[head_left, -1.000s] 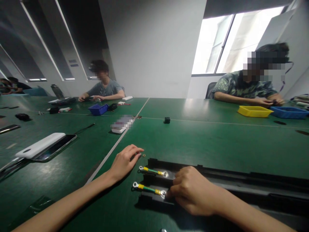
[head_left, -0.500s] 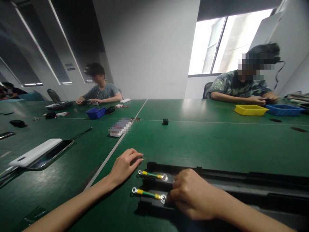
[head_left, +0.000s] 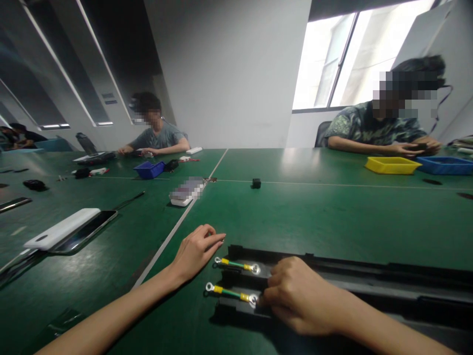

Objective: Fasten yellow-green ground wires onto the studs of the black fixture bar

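Observation:
Two short green ground wires with yellow sleeves and ring terminals, an upper wire (head_left: 236, 265) and a lower wire (head_left: 232, 294), lie at the left end of a long black profile (head_left: 354, 282). Their left rings stick out past its edge. My right hand (head_left: 301, 296) rests over the profile with curled fingers, close to the right ring of the lower wire; what the fingertips grip is hidden. Just left of the profile, my left hand (head_left: 197, 250) is on the table, thumb and forefinger pinched around a tiny shiny metal piece too small to make out.
A small black cube (head_left: 256, 183) and a white device (head_left: 186, 191) stand farther back on the green table (head_left: 318, 212). At left lie a white power bank (head_left: 62, 229) and a phone (head_left: 86, 231). Two people sit opposite, near blue and yellow trays (head_left: 391, 165).
The view has shifted slightly, so everything sits a little differently in the picture. My left fingertips have closed more over the tiny metal piece. My right hand stays by the lower wire.

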The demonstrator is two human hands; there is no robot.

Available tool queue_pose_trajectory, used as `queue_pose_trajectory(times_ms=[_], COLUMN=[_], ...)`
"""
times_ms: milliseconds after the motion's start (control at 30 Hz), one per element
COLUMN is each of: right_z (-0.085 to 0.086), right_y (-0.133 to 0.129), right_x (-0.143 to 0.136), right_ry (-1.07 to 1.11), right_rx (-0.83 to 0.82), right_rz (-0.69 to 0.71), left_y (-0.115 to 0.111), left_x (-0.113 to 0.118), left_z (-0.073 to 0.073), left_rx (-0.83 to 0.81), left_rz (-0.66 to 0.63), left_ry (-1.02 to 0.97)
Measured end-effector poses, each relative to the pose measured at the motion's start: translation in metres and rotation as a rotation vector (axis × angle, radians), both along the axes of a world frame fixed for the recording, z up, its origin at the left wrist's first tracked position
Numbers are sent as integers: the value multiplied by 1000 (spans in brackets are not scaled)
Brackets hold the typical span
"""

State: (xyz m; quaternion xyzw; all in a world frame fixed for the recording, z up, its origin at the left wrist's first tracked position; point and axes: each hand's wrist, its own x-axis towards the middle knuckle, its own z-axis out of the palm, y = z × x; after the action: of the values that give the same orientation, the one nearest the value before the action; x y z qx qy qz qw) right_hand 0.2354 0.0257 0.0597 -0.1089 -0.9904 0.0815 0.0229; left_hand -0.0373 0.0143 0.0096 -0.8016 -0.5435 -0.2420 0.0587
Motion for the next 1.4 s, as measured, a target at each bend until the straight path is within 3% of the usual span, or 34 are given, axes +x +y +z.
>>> queue_pose_trajectory(times_ms=[567, 1400], right_z=[-1, 0], right_y=[1, 0], right_x=[1, 1], right_ry=[36, 18], right_rx=[-28, -16], right_rz=[8, -6], left_y=[0, 1], left_x=[0, 2], left_z=[0, 0], left_rx=[-11, 31], left_rz=[15, 4], left_ry=[72, 7])
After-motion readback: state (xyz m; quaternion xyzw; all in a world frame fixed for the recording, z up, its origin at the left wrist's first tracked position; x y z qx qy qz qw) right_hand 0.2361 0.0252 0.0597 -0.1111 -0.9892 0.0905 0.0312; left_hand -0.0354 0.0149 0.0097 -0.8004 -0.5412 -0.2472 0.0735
